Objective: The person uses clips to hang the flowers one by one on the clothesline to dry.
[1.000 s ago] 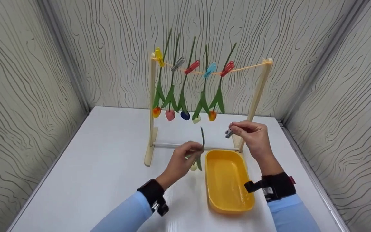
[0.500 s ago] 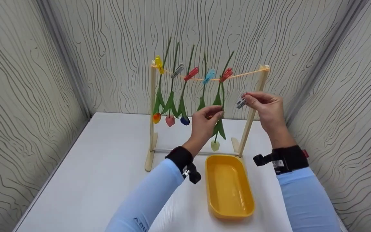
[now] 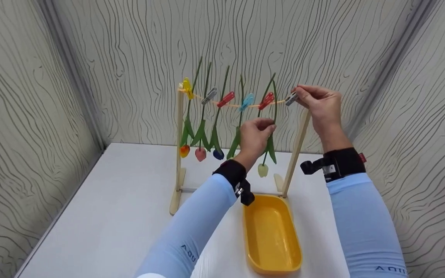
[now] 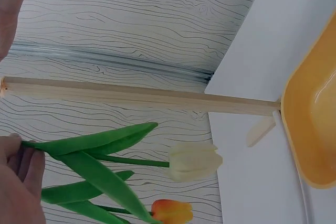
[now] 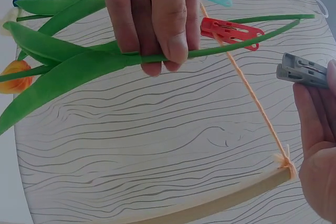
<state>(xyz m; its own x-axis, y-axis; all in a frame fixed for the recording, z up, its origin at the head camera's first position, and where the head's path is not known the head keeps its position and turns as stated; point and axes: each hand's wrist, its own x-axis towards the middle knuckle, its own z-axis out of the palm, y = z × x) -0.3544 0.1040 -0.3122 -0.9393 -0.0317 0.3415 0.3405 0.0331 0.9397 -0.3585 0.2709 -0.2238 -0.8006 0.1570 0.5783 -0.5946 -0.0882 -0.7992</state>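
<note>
My left hand [image 3: 256, 138] pinches the green stem of a white tulip [image 3: 262, 170], which hangs bloom down. Its stem rises beside the orange string [image 5: 257, 98], just right of a red clothespin [image 3: 266, 100]. In the left wrist view the pale bloom and long leaves spread out past the fingertips. My right hand [image 3: 325, 110] holds a grey clothespin [image 5: 302, 70] between thumb and fingers. In the right wrist view that clothespin is apart from the string and the stem. Along the string, several tulips hang upside down from yellow, grey, red and light blue clothespins.
A wooden frame, with its right post [image 3: 297, 154] beneath my right hand, carries the string. The yellow basin [image 3: 247, 247] stands on the white table [image 3: 102, 216] in front of the frame. Wood-patterned panels [image 3: 149, 34] close in the back and sides.
My left hand has raised the white tulip from above the table up to the string. My right hand has moved upward and right with the grey clothespin, to the string's height.
</note>
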